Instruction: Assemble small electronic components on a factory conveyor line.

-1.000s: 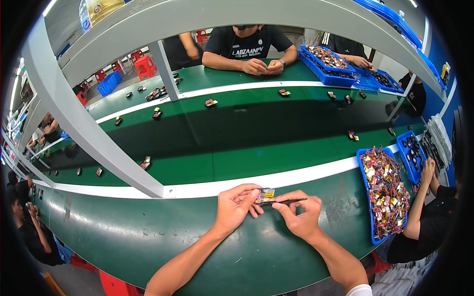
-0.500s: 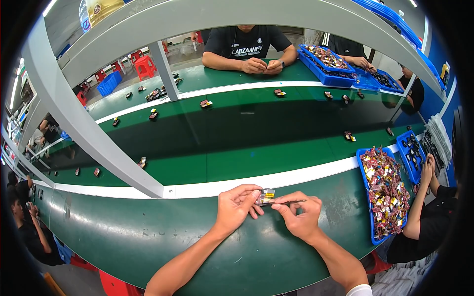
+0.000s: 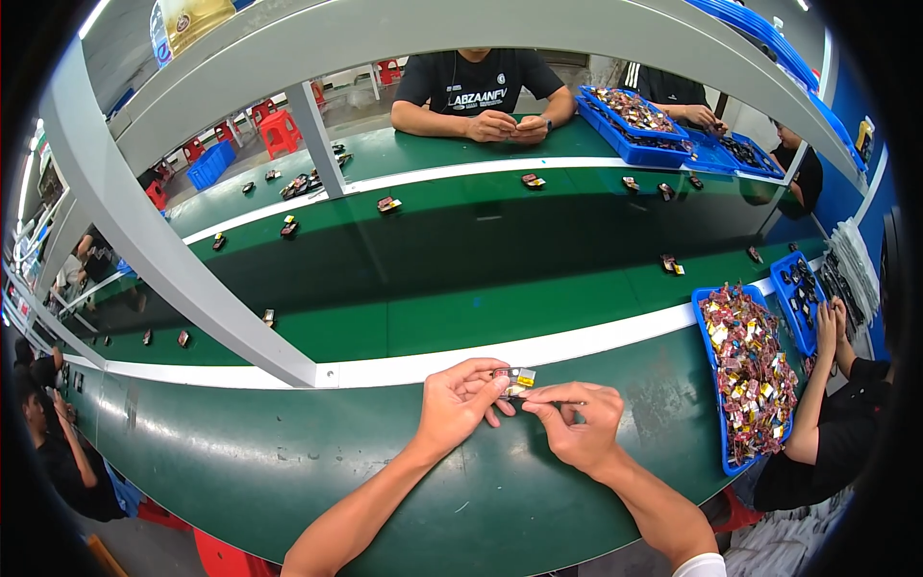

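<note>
Over the near green worktop, my left hand [image 3: 454,409] is closed around a small electronic assembly [image 3: 521,378]. The piece has a dark casing, reddish parts and a silver-and-yellow label on its far side. My right hand [image 3: 586,428] pinches a thin dark tool [image 3: 575,403], perhaps tweezers; its tip meets the near edge of the assembly. Fingers partly cover both the assembly and the tool, so the exact contact is hidden.
To the right, a blue tray [image 3: 710,365] is heaped with reddish boards; a second blue tray [image 3: 800,322] holds black parts beside a co-worker's hands [image 3: 835,327]. Beyond a white rail [image 3: 481,360] runs a green conveyor belt [image 3: 452,322] with scattered assemblies. A grey post [image 3: 183,250] rises at left.
Assemblies on the belt have shifted slightly left. My right hand and the tool have moved a little, while my left hand keeps the assembly in nearly the same place.
</note>
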Action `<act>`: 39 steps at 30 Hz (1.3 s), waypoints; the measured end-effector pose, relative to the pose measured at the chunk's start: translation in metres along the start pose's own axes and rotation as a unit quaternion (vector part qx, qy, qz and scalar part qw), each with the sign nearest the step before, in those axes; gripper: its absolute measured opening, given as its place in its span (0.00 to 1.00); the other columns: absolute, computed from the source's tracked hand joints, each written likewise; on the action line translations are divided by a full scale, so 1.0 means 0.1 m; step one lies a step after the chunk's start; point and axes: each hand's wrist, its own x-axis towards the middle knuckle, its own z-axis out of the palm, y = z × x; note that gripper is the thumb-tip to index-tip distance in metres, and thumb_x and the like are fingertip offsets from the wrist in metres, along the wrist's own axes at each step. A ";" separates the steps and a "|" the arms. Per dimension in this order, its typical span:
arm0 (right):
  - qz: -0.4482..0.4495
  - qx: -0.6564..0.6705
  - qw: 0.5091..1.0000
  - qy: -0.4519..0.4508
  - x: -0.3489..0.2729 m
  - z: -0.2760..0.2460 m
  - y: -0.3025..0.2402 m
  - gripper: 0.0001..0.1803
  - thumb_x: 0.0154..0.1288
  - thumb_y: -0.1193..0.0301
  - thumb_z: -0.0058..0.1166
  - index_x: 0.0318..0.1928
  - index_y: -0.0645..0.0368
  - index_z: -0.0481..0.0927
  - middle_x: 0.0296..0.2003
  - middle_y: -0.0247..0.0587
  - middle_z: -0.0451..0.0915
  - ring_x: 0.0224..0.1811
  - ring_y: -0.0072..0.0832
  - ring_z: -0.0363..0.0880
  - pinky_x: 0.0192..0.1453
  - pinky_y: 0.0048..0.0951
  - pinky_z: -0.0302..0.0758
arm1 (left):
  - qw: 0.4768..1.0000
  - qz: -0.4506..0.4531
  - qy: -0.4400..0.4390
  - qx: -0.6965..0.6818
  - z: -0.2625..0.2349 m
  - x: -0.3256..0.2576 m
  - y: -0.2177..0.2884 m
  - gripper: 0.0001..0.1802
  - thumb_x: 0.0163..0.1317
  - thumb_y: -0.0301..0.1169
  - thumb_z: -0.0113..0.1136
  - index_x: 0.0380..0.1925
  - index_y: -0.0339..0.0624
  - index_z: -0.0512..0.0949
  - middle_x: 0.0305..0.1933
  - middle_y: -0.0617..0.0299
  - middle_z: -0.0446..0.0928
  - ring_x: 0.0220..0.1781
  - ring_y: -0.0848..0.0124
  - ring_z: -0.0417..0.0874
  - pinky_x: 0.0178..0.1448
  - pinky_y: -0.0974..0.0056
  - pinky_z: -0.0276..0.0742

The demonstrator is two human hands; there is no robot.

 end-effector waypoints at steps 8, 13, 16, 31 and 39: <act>-0.048 -0.031 0.998 0.017 0.01 0.06 -0.03 0.07 0.54 0.80 0.71 0.30 0.56 0.84 0.31 0.34 0.90 0.12 0.15 0.70 0.20 0.21 0.57 | 0.999 -0.002 0.033 0.024 0.06 0.01 0.00 0.12 0.70 0.24 0.61 0.50 0.27 0.79 0.36 0.52 0.86 0.32 0.72 0.87 0.28 0.71 0.82; -0.061 -0.037 0.997 0.014 -0.01 0.08 0.01 0.07 0.55 0.80 0.70 0.30 0.56 0.84 0.31 0.34 0.90 0.13 0.15 0.72 0.20 0.21 0.57 | 0.998 -0.008 0.050 0.034 0.10 0.01 0.00 0.11 0.70 0.23 0.61 0.48 0.26 0.79 0.34 0.53 0.85 0.30 0.73 0.86 0.27 0.71 0.82; -0.068 -0.039 0.997 0.009 -0.01 0.09 0.01 0.07 0.55 0.80 0.70 0.30 0.56 0.84 0.31 0.33 0.90 0.13 0.16 0.72 0.20 0.21 0.57 | 0.998 -0.012 0.049 0.045 0.08 0.02 -0.03 0.12 0.70 0.23 0.61 0.48 0.25 0.78 0.34 0.52 0.84 0.30 0.72 0.87 0.27 0.70 0.83; 0.023 -0.012 0.998 0.065 -0.01 0.05 0.07 0.07 0.54 0.81 0.71 0.31 0.61 0.83 0.35 0.38 0.90 0.12 0.16 0.65 0.20 0.20 0.62 | 0.901 0.046 0.275 0.332 -0.64 0.59 0.08 0.12 0.69 0.25 0.59 0.46 0.25 0.79 0.41 0.50 0.79 0.26 0.67 0.85 0.27 0.62 0.83; 0.312 0.272 0.906 0.092 0.05 0.03 0.10 0.09 0.65 0.80 0.65 0.44 0.66 0.80 0.35 0.35 0.85 0.22 0.08 0.69 0.23 0.14 0.62 | 0.850 0.251 0.189 0.422 -0.23 0.01 0.09 0.13 0.64 0.22 0.63 0.48 0.34 0.79 0.48 0.53 0.78 0.28 0.69 0.79 0.30 0.65 0.74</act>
